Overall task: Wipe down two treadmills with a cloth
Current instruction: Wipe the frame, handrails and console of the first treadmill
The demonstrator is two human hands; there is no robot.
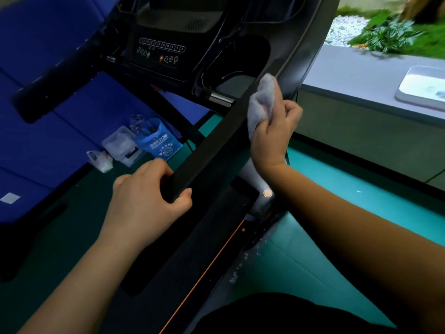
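While my right hand (274, 138) works the rail, entries run as follows.

1. Cloth (261, 102): grey and bunched, pinched between my curled fingers and thumb. It is pressed to the upper stretch of the handrail (212, 150), close to where that rail joins the treadmill (303, 56) frame.
2. Left hand (144, 196): wrapped round the free end of the same handrail, down-rail from the cloth grip and nearer to me, with the fingers over the top and the thumb at the tip.
3. Console (159, 49): above and to the left of the cloth grip, its keys facing me.
4. Belt (187, 256): beneath both grips, edged with an orange line.
5. Plastic bags (144, 141): on the floor beyond my left hand.

Hazards, as I judge them:

- Only a small face of the bunched cloth meets the rail, so the underside may go unwiped.
- A stroke down-rail would run into my left knuckles — the patch under that grip stays dirty unless I shift it.
- Drifting up-left puts the cloth on the console keys. I cannot tell whether the machine is powered, but a pressed key could start the belt.
- A loose fold could catch on the metal fitting just left of the cloth.
- No second treadmill is in view, so that half of the job is unconfirmed.
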